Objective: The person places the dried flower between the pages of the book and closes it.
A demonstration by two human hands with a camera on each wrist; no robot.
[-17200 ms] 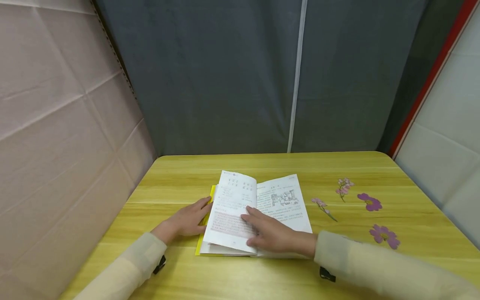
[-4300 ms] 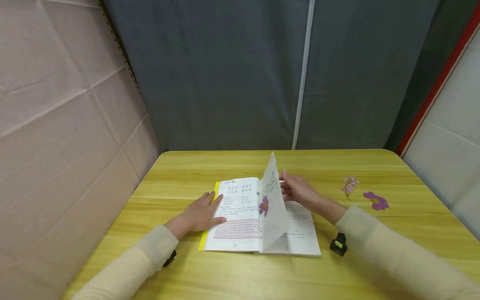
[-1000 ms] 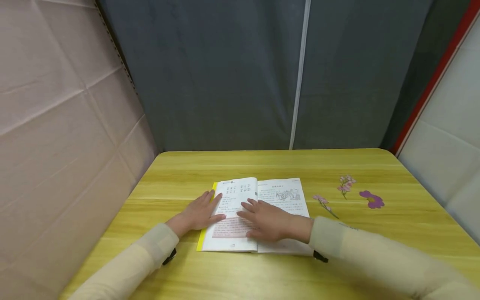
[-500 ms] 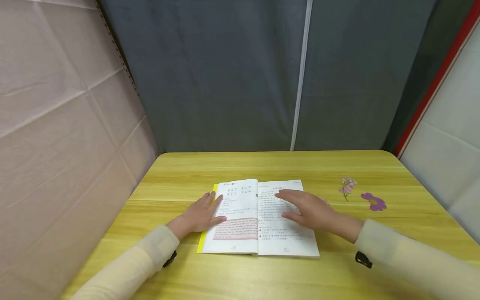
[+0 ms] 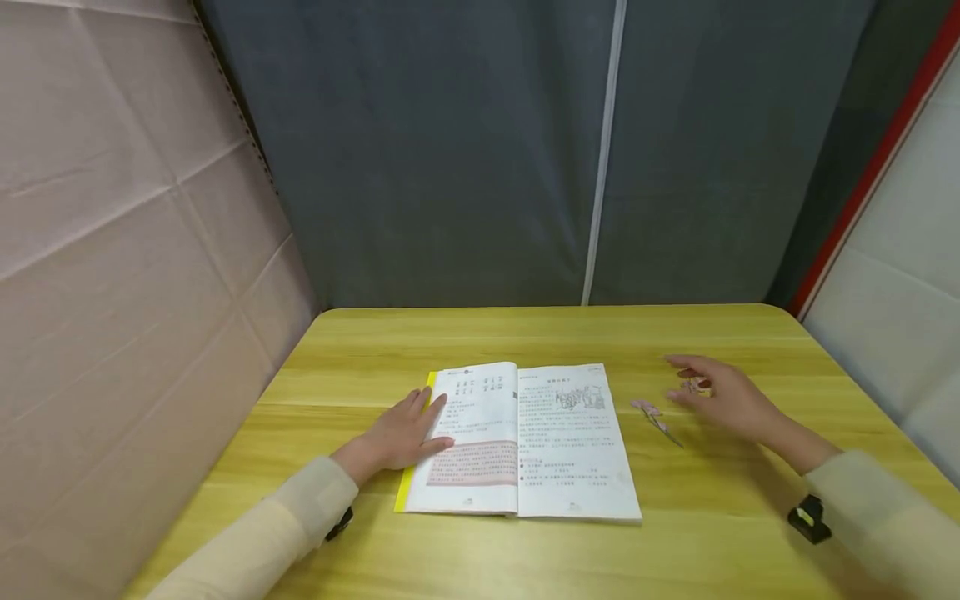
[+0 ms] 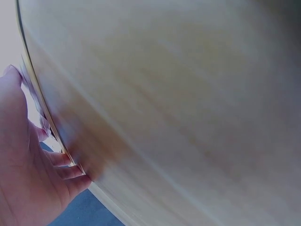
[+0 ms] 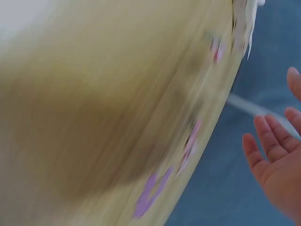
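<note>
My left hand (image 5: 401,433) rests with spread fingers on the left page of a book (image 5: 480,425) lying open on the table. In the left wrist view its fingers (image 6: 70,172) lie at the book's edge. My right hand (image 5: 727,400) hovers over the dried flowers right of the book, fingers extended and holding nothing. Under its fingers shows part of a pink dried flower sprig (image 5: 696,385). Another pink sprig (image 5: 656,421) with a stem lies between hand and book. A purple pressed flower (image 7: 151,193) shows in the right wrist view; my right hand hides it in the head view.
The wood-grain table (image 5: 465,558) carries the book and flowers. Behind it hangs a dark grey curtain (image 5: 450,167) with a pale vertical strip. White cloth walls (image 5: 135,208) stand on both sides.
Earlier a second purple flower lay on the table, then stood in the book on a thin raised sheet; pages now cover it. My right hand has moved from the pages rightward over the flowers.
</note>
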